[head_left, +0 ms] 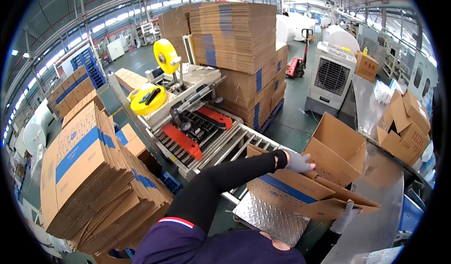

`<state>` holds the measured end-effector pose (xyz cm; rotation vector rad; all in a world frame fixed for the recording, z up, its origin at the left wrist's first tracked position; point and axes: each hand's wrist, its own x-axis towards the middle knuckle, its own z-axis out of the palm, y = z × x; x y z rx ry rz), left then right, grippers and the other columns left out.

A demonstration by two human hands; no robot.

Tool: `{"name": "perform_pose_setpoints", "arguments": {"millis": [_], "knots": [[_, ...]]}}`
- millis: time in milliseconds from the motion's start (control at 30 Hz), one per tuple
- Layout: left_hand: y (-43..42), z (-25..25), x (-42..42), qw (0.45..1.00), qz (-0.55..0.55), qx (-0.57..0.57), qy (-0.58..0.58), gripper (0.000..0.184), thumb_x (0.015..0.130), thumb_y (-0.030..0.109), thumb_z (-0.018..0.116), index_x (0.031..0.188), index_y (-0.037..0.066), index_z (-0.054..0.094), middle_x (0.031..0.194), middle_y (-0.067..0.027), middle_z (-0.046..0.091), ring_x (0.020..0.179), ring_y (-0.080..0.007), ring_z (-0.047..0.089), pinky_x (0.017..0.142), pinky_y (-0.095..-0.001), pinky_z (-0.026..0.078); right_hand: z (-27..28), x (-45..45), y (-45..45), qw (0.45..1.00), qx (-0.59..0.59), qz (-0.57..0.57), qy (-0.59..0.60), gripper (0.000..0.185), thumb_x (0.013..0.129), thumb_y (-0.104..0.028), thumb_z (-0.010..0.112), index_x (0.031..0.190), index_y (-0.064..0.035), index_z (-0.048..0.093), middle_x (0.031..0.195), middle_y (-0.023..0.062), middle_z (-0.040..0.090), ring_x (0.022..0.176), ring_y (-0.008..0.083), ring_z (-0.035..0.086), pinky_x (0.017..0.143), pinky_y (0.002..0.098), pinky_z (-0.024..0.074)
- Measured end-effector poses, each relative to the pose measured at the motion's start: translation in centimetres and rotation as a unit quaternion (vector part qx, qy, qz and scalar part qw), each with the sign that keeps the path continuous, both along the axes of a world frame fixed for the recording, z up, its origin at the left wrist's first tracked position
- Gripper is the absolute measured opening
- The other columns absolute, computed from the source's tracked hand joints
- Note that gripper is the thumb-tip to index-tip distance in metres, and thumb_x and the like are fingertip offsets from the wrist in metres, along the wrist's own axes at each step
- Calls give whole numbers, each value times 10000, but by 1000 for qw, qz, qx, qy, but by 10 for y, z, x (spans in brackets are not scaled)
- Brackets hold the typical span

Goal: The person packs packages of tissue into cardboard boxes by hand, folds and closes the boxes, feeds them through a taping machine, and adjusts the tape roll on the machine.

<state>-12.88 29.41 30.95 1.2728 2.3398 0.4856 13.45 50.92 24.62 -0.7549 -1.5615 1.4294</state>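
Note:
A brown cardboard box (282,192) with a blue stripe is tilted in front of me, above a diamond-plate metal step (270,219). My left hand (299,162), in a grey glove with bare fingertips, reaches over its far side and grips it near the upper edge; part of that grip is hidden. Around the near right flap, the fingers of my right hand (346,215) are closed, also gloved in grey. Just beyond my left fingertips stands another open box (336,149), its top facing up.
A taping machine (188,123) with red side belts and yellow tape rolls joins a roller conveyor (235,153). Stacks of flat cartons (89,165) rise at left and behind (235,38). A metal table (376,203), an air cooler (329,76) and a red pallet jack (297,66) are rightward.

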Motion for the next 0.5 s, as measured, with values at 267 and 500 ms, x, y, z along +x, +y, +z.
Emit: {"name": "perform_pose_setpoints", "arguments": {"millis": [267,500], "knots": [[-14,43,-7,968,38,69,236,458,978,410,442,916,27,687,807,-182,699,753,-375,690,649,-470,536,48,94,-17,959,130,155,-197,715,766,-52,528,1444,44,322,1237,156,568,1024,254,588,895,331,482],[117,-45,36,932,-66,91,345,194,783,221,609,673,117,730,694,-88,681,626,-278,664,543,-437,519,7,91,14,697,457,377,-403,853,694,-528,779,1189,128,550,1423,426,280,1365,620,132,1128,620,156]]}}
